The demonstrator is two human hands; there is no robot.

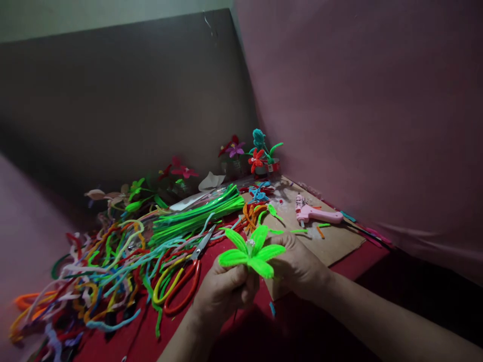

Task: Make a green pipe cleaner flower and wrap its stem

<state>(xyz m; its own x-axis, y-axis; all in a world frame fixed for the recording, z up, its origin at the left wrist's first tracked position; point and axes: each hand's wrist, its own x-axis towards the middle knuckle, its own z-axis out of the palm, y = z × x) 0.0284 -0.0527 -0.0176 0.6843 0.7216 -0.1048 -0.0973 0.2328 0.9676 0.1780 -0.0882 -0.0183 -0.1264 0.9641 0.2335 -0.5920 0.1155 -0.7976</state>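
A bright green pipe-cleaner flower (260, 255) with several petals and a pale centre faces up in front of me. My left hand (230, 284) is closed beneath it, its fingers curled round the flower's underside. On the other side my right hand (298, 264) is bent in behind the right petals and touches the flower there; its fingertips are hidden by the petals. Just left of my hands lie scissors (184, 284) with red and yellow handles. Beyond the flower are an orange pipe-cleaner piece (252, 216) and a small green leaf piece (273, 211).
Tangled coloured pipe cleaners (109, 271) cover the left of the red table (222, 245). A green pipe-cleaner bundle (199, 213) lies behind the scissors. On the cardboard (339, 241) rests a pink glue gun (317, 213). Finished flowers (256, 158) stand at the back, near the pink wall (358, 110).
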